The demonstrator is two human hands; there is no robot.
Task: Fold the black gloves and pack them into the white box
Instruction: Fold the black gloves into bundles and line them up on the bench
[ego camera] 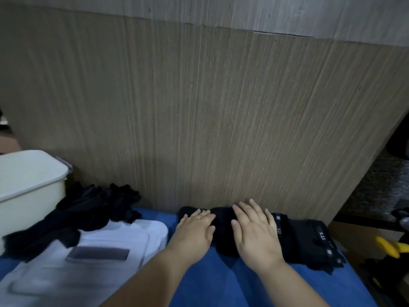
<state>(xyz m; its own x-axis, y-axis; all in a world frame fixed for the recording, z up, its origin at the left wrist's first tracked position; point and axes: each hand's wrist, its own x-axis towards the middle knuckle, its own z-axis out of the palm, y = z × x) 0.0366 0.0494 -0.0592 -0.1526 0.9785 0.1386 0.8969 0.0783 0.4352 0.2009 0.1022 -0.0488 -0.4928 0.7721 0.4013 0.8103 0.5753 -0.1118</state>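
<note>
A black glove [223, 229] lies on the blue cloth [212, 284] against the wooden panel. My left hand [194, 229] rests flat on its left part with straight fingers. My right hand [254, 231] presses flat on its right part. More black gloves with white lettering [309, 242] lie to the right of my right hand. A loose heap of black gloves [88, 209] sits at the left, beside the white box [28, 187], whose inside is out of sight from here.
A tall wooden panel [210, 107] rises directly behind the gloves. A white lid [99, 251] with a grey label lies flat at the lower left. A yellow object [391, 249] and dark clutter sit beyond the cloth's right edge.
</note>
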